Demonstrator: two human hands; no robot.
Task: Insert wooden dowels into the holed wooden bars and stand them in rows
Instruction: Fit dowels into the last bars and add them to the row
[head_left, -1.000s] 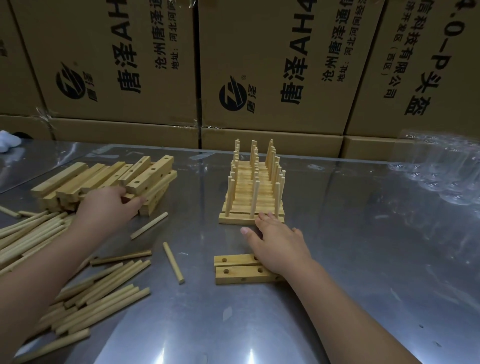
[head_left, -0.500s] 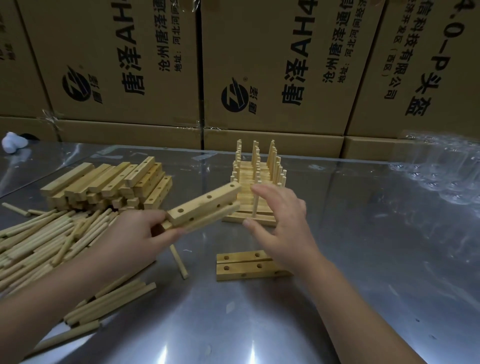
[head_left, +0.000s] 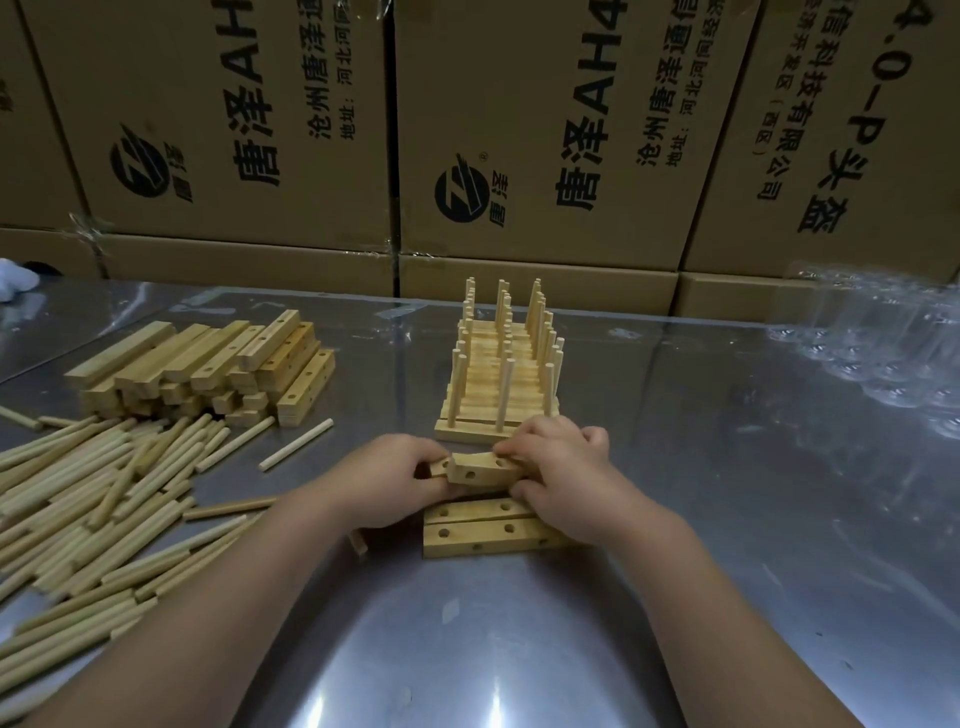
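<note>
My left hand (head_left: 387, 480) and my right hand (head_left: 563, 480) grip the two ends of holed wooden bars (head_left: 480, 467) held just above the table; it looks like two bars together. Right under them, two more holed bars (head_left: 480, 530) lie flat side by side. Behind my hands stands a block of finished bars with upright dowels (head_left: 501, 374) in three rows. A stack of empty holed bars (head_left: 208, 364) sits at the left rear. Loose dowels (head_left: 88, 499) are heaped along the left side.
The work surface is a shiny metal table (head_left: 727, 519). Printed cardboard boxes (head_left: 519, 130) form a wall along its far edge. Clear plastic-wrapped items (head_left: 893, 343) lie at the right rear. One dowel (head_left: 296, 452) lies apart near the stack.
My left hand took bars from the stack and carried them right to the centre. My right hand left the table and closed on their other end. They now hover over the two flat bars.
</note>
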